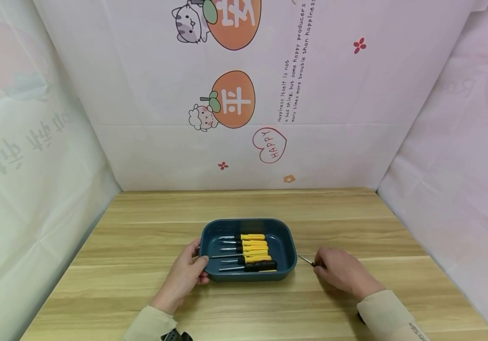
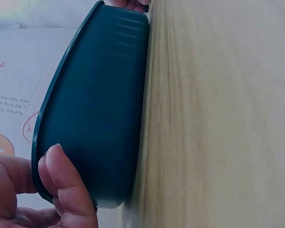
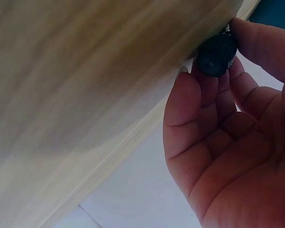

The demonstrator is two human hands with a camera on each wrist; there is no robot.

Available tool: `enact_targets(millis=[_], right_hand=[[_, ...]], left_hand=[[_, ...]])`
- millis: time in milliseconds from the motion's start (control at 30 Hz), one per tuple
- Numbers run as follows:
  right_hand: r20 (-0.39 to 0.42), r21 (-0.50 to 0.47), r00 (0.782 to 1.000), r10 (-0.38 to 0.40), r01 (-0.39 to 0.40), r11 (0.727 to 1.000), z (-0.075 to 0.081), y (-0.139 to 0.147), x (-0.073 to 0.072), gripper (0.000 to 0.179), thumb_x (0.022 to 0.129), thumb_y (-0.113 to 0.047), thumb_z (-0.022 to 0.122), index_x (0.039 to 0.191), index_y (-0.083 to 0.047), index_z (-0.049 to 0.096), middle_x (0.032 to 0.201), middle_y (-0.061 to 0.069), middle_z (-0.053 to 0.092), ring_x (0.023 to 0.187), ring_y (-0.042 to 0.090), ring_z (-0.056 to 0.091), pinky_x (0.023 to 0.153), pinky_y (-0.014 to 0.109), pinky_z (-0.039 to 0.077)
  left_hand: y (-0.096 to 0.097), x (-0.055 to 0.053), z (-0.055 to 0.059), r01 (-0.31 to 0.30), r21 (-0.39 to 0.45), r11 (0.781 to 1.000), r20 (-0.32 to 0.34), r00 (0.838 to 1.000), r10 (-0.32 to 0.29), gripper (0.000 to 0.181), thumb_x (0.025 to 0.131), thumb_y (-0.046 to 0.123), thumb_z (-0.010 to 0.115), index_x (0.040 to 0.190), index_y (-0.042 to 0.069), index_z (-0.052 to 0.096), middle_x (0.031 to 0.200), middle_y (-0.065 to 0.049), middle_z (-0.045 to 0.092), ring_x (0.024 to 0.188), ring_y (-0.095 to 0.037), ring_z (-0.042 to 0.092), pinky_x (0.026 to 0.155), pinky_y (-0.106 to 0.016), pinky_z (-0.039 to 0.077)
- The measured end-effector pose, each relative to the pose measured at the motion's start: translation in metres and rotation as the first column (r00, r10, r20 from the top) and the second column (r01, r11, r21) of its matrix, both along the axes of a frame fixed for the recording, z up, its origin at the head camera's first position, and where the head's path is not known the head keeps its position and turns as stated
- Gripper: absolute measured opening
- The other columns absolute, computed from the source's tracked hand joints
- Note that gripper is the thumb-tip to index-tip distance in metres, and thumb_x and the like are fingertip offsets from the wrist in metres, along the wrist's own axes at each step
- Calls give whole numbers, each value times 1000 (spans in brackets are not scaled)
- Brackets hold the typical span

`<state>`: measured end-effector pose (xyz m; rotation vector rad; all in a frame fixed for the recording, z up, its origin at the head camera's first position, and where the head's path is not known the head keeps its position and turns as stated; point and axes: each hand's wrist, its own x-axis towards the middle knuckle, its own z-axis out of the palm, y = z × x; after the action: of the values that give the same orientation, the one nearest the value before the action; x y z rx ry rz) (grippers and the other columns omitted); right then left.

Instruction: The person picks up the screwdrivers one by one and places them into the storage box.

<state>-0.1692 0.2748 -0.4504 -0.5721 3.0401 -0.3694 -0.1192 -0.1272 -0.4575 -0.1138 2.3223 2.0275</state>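
Note:
A dark teal rectangular tray (image 1: 286, 246) stands on the table with several screwdrivers (image 1: 254, 247) inside, most with yellow-and-black handles and one with a mostly black handle. My left hand (image 1: 185, 273) grips the tray's left end, thumb over the rim and fingers against the outer wall, as the left wrist view also shows. Just right of the tray, my right hand (image 1: 344, 271) pinches a screwdriver (image 1: 307, 260) by its dark handle, low over the table, its shaft pointing left at the tray. In the right wrist view the black handle end (image 3: 217, 56) sits between thumb and fingers.
The wood-grain table (image 1: 150, 227) reaches back to a white printed cloth wall (image 1: 325, 142). Similar cloth walls stand at the left (image 1: 31, 180) and right (image 1: 453, 189) sides.

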Motion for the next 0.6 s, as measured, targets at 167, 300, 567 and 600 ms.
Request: enact_targets(millis=[167,300,567,600], right_hand=[[19,4,1000,-8,8,1000,1,-1,1,7,92,-18,75,95,-14,71,86,-6,66,78,10,58,73,40,54],[25,7,1000,-12,12,1000,0,-1,1,5,92,-16,75,95,-14,71,85,-6,66,77,10,57,73,39,54],[42,18,999,-15,14,1000,2,-3,1,3,93,-15,73,94,-14,70,84,-5,66,76,10,57,73,39,55],[43,19,999,-17,16,1000,2,-3,1,3,93,-15,73,94,-14,70,84,-5,66,76,10,57,73,39,55]], left_hand=[[0,0,-1,1,1,1000,-2,1000,-1,59,104,13,55,160,8,36,145,-22,49,76,-22,59,62,-30,59],[0,0,0,1,1,1000,-2,1000,-1,59,104,13,55,160,8,36,145,-22,49,76,-22,59,62,-30,59],[0,0,0,2,3,1000,-3,1000,-2,59,104,13,55,160,8,36,145,-22,49,76,-22,59,61,-30,58],[0,0,0,2,4,1000,-4,1000,-2,59,104,13,55,160,8,36,145,-22,49,76,-22,59,61,-30,58]])
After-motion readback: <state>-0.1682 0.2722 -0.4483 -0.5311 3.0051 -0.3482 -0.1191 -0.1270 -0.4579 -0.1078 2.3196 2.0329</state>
